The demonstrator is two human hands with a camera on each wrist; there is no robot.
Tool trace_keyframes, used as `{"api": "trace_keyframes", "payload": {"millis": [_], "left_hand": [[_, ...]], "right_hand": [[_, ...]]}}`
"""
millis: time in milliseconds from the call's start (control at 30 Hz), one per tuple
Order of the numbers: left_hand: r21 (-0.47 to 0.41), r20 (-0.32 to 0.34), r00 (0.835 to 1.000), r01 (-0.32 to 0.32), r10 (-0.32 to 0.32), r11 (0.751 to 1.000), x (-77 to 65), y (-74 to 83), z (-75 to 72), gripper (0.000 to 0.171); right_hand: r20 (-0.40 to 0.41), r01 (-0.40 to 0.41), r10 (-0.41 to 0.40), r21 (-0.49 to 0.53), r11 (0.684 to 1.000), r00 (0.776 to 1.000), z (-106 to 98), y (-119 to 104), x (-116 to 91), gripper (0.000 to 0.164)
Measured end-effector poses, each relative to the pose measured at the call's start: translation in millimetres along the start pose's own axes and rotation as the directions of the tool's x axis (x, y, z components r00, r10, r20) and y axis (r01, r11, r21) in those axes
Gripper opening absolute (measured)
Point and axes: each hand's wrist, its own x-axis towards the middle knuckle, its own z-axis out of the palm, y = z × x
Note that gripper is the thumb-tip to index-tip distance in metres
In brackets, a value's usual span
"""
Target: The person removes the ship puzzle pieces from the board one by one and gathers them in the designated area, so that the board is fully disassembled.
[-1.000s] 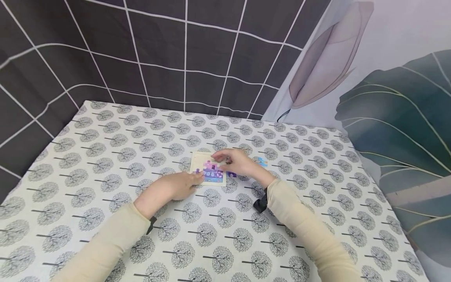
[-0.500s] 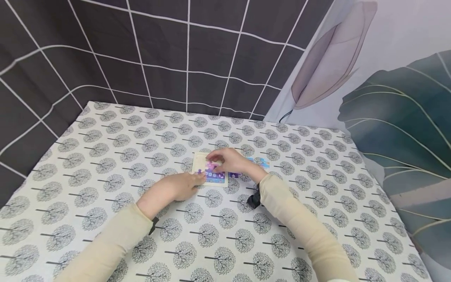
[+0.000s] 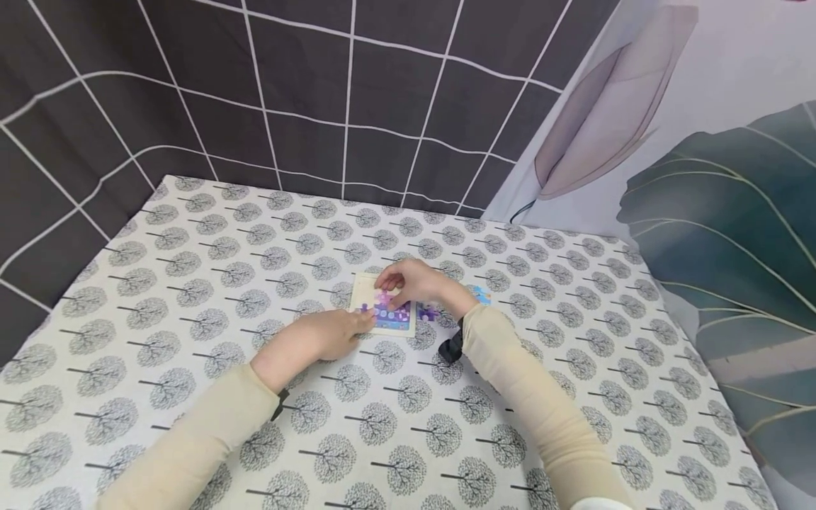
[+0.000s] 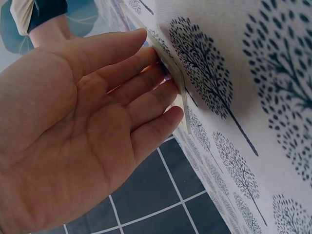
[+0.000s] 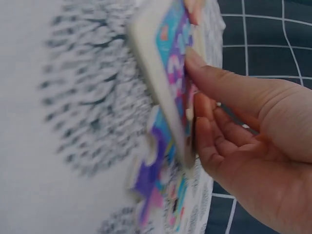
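Note:
A cream-framed jigsaw puzzle [image 3: 395, 322] lies on the table, its lower part filled with purple and blue pieces and its upper left bare. My left hand [image 3: 328, 334] rests with relaxed fingers against the frame's left side. In the left wrist view, the fingertips of that hand [image 4: 107, 102] touch the edge of the board [image 4: 183, 87]. My right hand [image 3: 417, 281] is over the upper right of the puzzle. Its thumb and index finger pinch a pink puzzle piece [image 3: 384, 296]. In the right wrist view, the right hand [image 5: 253, 122] partly hides that piece.
Loose purple pieces [image 3: 427, 312] lie just right of the frame, and a light blue piece [image 3: 480, 295] lies farther right. The tablecloth [image 3: 357, 439] has a tree print. A dark gridded curtain [image 3: 293, 78] hangs behind the table.
My right hand has shifted slightly left over the puzzle, its thumb and index finger now around the pink piece. The left hand stays at the frame's left side. The head view has shifted a little.

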Motion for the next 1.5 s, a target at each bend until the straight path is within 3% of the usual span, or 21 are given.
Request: {"api": "trace_keyframes", "payload": {"millis": [267, 433, 633, 967, 1233, 1500], "left_hand": [[-0.012, -0.005, 1.0, -0.007, 0.007, 1.0, -1.2, 3.6, -2.0, 0.049], [-0.014, -0.003, 1.0, -0.007, 0.007, 1.0, -2.2, 3.3, -2.6, 0.049], [-0.002, -0.012, 1.0, -0.009, 0.009, 1.0, -3.5, 0.9, -2.6, 0.048], [0.005, -0.029, 0.999, -0.024, 0.024, 1.0, -2.6, 2.7, 0.9, 0.048], [0.018, -0.026, 0.999, -0.028, 0.028, 0.999, -2.8, 4.8, -0.3, 0.048], [0.019, -0.018, 0.999, -0.029, 0.029, 0.999, -2.8, 5.7, -0.8, 0.049]], "right_hand": [[0.022, -0.028, 0.03, -0.086, 0.996, 0.999, -5.2, -7.8, 0.5, 0.036], [-0.008, 0.064, -0.066, -0.148, 0.987, 0.998, -0.7, -6.7, -2.7, 0.035], [-0.054, 0.192, -0.207, -0.205, 0.96, 0.977, 6.8, -1.2, -5.6, 0.036], [-0.112, 0.2, -0.25, -0.333, 0.921, 0.962, 12.7, -6.4, -22.1, 0.037], [-0.176, 0.256, -0.311, -0.277, 0.926, 0.934, 16.3, -0.9, -31.5, 0.037], [-0.189, 0.191, -0.232, -0.21, 0.959, 0.954, 23.8, -1.1, -33.4, 0.036]]}}
